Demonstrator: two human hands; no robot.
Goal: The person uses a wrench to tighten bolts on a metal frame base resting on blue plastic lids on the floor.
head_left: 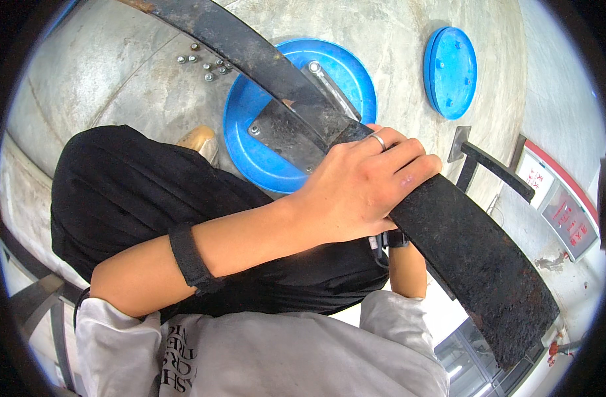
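A long black metal bar [478,258] crosses the view from upper left to lower right, its surface worn and stained. My left hand [372,178], with a ring on one finger, is closed over the top of the bar near the middle. My right forearm [407,271] comes up beneath the bar; the hand itself is mostly hidden behind the bar and my left hand. Under the bar, a dark metal plate [283,135] with bolts at its corners lies on a round blue disc [300,49]. A wrench [335,91] rests on the disc beside the bar.
Several loose bolts [208,67] stand on the concrete floor at the upper left. Farther right are a second blue disc [450,73] and a black bracket [495,173] with a square plate. A red-edged wall case [567,198] stands at the far right. My shoe [200,142] is beside the disc.
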